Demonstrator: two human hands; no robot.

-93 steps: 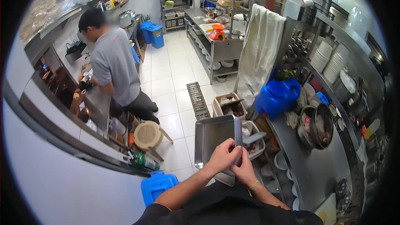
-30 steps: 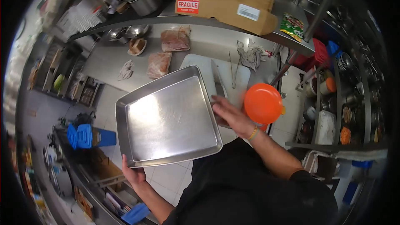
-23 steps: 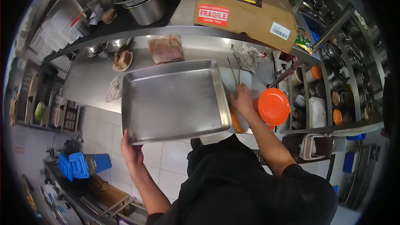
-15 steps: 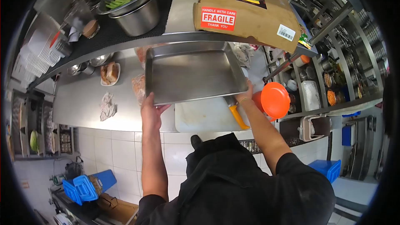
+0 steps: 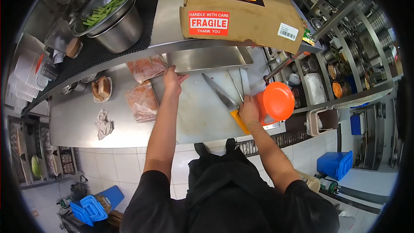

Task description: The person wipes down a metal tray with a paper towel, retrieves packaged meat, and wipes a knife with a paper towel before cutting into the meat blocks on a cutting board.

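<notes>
A deep rectangular metal tray lies at the back of the counter, partly under the shelf. My left hand is at its front left corner, fingers on the rim and thumb stuck out. My right hand is closed around the near end of a thin, two-pronged metal tool; its exact kind is unclear. Just left of that hand, a knife with a yellow handle lies on the white cutting board. Two bagged slabs of reddish meat sit left of the board.
An orange bowl stands right of my right hand. Overhead, the shelf carries a cardboard box and a metal pot topped by a bowl of green beans. A crumpled cloth and a white dish are at left.
The tray has moved from above the board to the back of the counter, uncovering the meat and knife blade. My right hand has left the tray and come down to the thin tool.
</notes>
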